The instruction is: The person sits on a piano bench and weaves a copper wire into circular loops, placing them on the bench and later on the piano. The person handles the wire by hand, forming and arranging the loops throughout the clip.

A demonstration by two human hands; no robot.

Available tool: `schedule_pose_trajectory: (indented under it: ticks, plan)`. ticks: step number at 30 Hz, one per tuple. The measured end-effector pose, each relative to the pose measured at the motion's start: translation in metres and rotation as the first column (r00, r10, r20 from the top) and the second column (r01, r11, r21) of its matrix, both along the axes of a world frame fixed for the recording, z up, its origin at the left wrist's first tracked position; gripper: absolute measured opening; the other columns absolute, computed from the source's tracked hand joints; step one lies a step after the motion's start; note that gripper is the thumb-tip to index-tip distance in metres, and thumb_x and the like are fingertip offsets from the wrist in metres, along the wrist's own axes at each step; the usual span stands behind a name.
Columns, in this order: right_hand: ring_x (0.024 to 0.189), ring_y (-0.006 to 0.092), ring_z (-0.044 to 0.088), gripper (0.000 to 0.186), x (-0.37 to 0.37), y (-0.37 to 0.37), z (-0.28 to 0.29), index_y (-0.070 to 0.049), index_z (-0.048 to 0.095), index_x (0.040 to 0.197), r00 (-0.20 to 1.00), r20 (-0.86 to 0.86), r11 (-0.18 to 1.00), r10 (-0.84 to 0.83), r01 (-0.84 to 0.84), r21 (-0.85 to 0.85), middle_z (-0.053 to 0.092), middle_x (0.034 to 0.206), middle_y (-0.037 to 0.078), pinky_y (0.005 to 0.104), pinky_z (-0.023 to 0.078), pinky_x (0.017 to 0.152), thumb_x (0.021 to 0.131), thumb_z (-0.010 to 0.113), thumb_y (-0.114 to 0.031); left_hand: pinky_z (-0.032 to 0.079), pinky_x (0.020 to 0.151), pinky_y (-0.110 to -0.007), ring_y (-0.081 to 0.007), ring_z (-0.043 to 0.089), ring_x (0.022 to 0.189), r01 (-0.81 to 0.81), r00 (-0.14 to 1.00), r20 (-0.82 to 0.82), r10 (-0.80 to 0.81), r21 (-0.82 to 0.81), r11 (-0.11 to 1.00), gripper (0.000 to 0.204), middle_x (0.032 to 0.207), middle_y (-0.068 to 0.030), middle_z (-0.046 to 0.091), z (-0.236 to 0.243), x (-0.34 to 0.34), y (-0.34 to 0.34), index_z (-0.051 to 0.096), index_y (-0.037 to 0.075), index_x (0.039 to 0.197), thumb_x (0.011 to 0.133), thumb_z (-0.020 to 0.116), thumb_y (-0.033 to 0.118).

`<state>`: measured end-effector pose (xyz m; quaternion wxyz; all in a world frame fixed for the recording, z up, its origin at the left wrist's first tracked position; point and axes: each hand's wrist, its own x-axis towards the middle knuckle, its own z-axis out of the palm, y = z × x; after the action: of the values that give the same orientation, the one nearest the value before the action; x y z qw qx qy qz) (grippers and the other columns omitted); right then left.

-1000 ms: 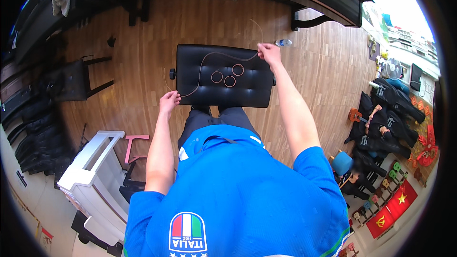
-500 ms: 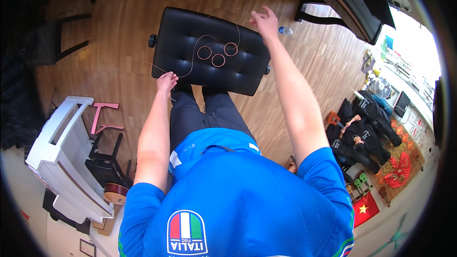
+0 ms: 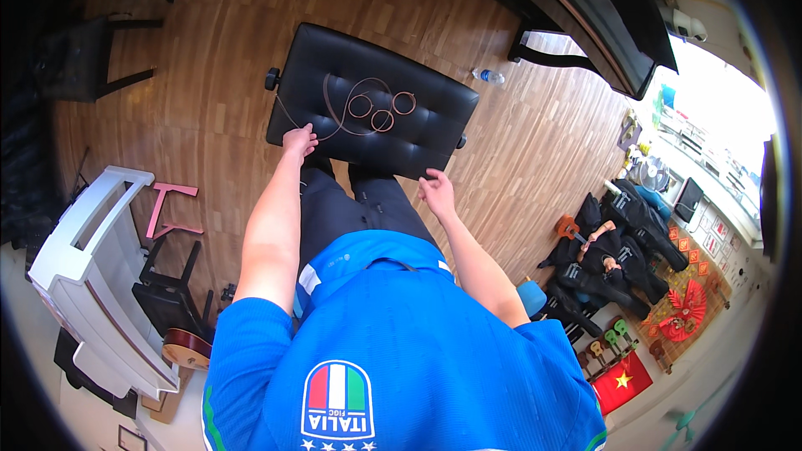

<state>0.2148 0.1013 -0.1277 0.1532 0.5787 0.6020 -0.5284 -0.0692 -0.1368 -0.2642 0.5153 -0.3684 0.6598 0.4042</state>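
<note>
A thin coppery string (image 3: 365, 105) lay coiled in 3 small loops and 1 wide arc on the black padded bench (image 3: 434, 129) in front of my knees. My left hand (image 3: 298, 141) rested at the bench's near left edge, fingers curled where the string's loose end ran; whether they pinched it, I could not tell. My right hand (image 3: 437, 193) hung half open and empty just off the bench's near edge. A clear plastic bottle (image 3: 489, 77) lay on the wooden floor (image 3: 209, 100) beyond.
</note>
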Motion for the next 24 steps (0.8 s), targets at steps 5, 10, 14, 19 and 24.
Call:
schedule_pose_trajectory:
  ticks: [5,10,14,19,24]
  plan:
    - [0.065,0.0134,0.066,0.034,0.028,-0.008,0.013,0.0,0.056,0.126,0.984,0.155,0.989,-0.094,0.109,-0.095,0.069,0.087,0.008,0.0262,0.053,0.059,0.096,0.066,-0.016,0.055,0.07,-0.028,-0.0155,0.07,0.087,-0.06,0.998,-0.032,0.063,0.074,0.995,0.028,0.102,-0.0047,0.072,0.007,-0.005,-0.005,0.064,0.006,0.114,0.103,0.055,0.031]
    - [0.068,0.0136,0.067,0.034,0.013,-0.025,0.016,-0.001,0.057,0.125,0.981,0.094,0.975,-0.172,0.183,-0.126,0.069,0.093,0.009,0.026,0.054,0.06,0.098,0.065,-0.02,0.055,0.071,-0.027,-0.0162,0.071,0.088,-0.145,0.982,-0.09,0.169,0.225,0.963,0.024,0.104,-0.0063,0.072,0.031,-0.015,-0.011,0.064,0.005,0.115,0.104,0.056,0.025]
    - [0.07,0.0131,0.067,0.032,-0.018,-0.04,0.03,-0.001,0.059,0.122,0.978,0.024,0.972,-0.207,0.209,-0.11,0.07,0.095,0.009,0.0263,0.054,0.062,0.099,0.064,-0.021,0.055,0.076,-0.028,-0.0172,0.07,0.095,-0.106,0.986,-0.099,0.137,0.264,0.959,0.025,0.109,-0.0064,0.071,0.057,-0.025,-0.019,0.063,0.005,0.121,0.101,0.061,0.02]
    - [0.071,0.0124,0.066,0.028,-0.04,-0.06,0.042,-0.002,0.063,0.118,0.973,-0.012,0.969,-0.229,0.226,-0.101,0.07,0.097,0.009,0.0263,0.054,0.064,0.099,0.064,-0.022,0.055,0.082,-0.028,-0.0158,0.069,0.1,-0.003,0.98,-0.19,0.06,0.283,0.959,0.031,0.114,-0.0067,0.071,0.079,-0.043,-0.02,0.067,0.004,0.122,0.097,0.067,0.022]
    - [0.067,0.0129,0.068,0.025,-0.05,-0.069,0.045,0.0,0.065,0.114,0.947,-0.164,0.959,-0.276,0.282,0.014,0.071,0.088,0.008,0.0263,0.054,0.061,0.095,0.067,-0.017,0.054,0.084,-0.026,-0.0152,0.07,0.098,0.319,0.903,-0.409,-0.132,0.433,0.843,0.032,0.109,-0.0091,0.073,0.143,-0.07,-0.003,0.069,0.003,0.121,0.097,0.068,0.024]
